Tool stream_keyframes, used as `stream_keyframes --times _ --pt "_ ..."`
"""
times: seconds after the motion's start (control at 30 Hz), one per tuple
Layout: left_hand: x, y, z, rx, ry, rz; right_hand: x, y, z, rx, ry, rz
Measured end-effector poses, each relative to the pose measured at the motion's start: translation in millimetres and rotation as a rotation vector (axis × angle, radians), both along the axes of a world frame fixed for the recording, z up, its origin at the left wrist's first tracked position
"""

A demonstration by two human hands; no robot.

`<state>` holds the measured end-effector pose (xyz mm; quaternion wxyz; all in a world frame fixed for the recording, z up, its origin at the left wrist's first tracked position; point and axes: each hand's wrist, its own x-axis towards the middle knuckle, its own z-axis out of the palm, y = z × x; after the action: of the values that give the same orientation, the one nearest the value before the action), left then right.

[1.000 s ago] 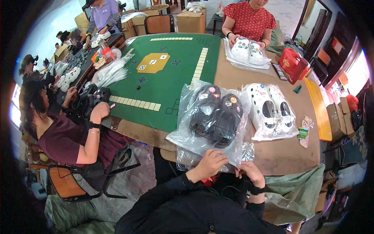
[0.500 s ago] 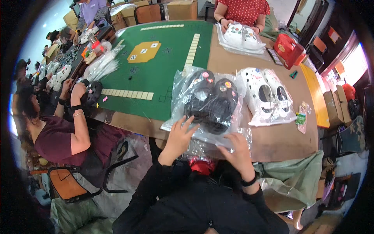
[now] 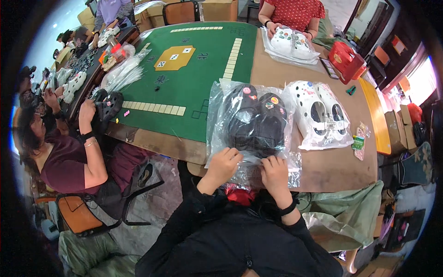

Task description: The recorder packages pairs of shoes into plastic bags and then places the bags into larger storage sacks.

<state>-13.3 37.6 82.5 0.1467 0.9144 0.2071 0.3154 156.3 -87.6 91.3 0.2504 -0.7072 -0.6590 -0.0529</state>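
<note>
A pair of black clogs (image 3: 265, 122) with colourful charms lies inside a clear plastic bag (image 3: 215, 121) on the table right in front of me. My left hand (image 3: 224, 165) is closed on the bag's near edge, left of the middle, its fingers curled over the film. A short way to the right, my right hand (image 3: 275, 174) is closed on the same edge, with fingers bent and thumb tucked under. Both hands sit just below the heels of the clogs. To their right lies a second bag holding white clogs (image 3: 318, 108) with charms.
A green mat (image 3: 184, 92) with pale tiles covers the table's left part. A person at left handles a black clog (image 3: 110, 105); another across handles bagged white clogs (image 3: 290, 42). A red bag (image 3: 344, 60), a phone (image 3: 329, 68) and a small packet (image 3: 359, 142) lie at right.
My hands have come closer to the bag's near edge, and their spread fingers have closed on it. The film over the clogs looks smoother. The person at left has shifted the black clog slightly.
</note>
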Motion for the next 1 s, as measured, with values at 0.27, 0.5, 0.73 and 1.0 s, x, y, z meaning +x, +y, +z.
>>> stream_keyframes --times 0.27,0.5,0.73,1.0 --pt "15 -12 4 -0.047 0.014 -0.108 16 -19 -2 0.022 -0.008 -0.095" --pt "15 -17 2 -0.024 0.047 -0.135 -4 -8 10 0.121 0.090 0.068" --pt "11 -18 -2 -0.068 0.046 -0.109 -5 -1 -2 0.082 0.069 0.119" --pt "14 -18 -8 -0.149 -0.030 -0.166 -3 0 -2 0.087 0.131 0.083"
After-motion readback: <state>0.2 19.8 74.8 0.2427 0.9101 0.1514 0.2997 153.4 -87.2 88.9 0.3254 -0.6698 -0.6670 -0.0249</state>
